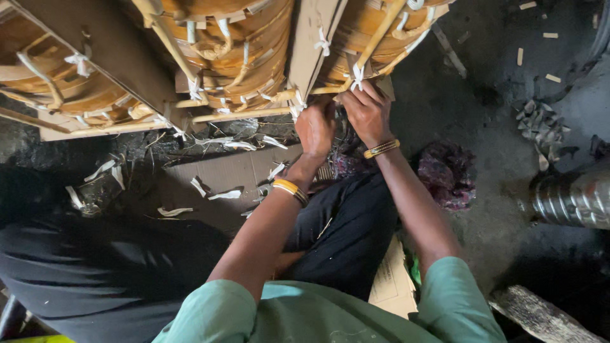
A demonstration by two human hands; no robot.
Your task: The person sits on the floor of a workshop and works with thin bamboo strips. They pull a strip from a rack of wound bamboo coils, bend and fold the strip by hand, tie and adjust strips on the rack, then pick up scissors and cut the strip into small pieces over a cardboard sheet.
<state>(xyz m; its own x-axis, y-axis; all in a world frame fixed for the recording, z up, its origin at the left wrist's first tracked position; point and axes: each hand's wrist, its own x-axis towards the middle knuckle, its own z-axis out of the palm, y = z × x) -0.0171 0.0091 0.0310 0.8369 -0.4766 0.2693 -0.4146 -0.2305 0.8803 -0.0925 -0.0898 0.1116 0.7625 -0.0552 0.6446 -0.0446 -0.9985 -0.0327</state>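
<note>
Both hands up at the lower edge of a strapped bundle of brown bands stacked on edge: left hand (316,129) with its grip closed in a fist around something at the junction of the bamboo sticks (241,115), probably the tail of a white strip tie (297,107), though not clear enough to be certain; right hand (366,111) just beside, fingers pinched shut on the white knot (358,77) where an upright stick crosses the horizontal one. Risks, judged from this: knot slipping or strip tearing if pulled too hard, since the strip looks thin and frayed; a stick springing out of the frame if tension goes slack on one side; splinters or a nipped finger, both hands bare and crowded close together at one crossing; the tall bundles tipping toward the lap, leaning as they do over the knees. Gold bangles (381,148) on both wrists, close to the ties and liable to snag. No worktop here: a dark, grimy floor (483,209), flattened cardboard (235,174) underfoot, white strip offcuts (222,195) scattered about, pale wood chips (540,127) in a heap to the right, a ribbed metal cylinder (572,198) at the edge, crumpled patterned cloth (448,173) near the knee. Dim, cramped workshop corner.
</note>
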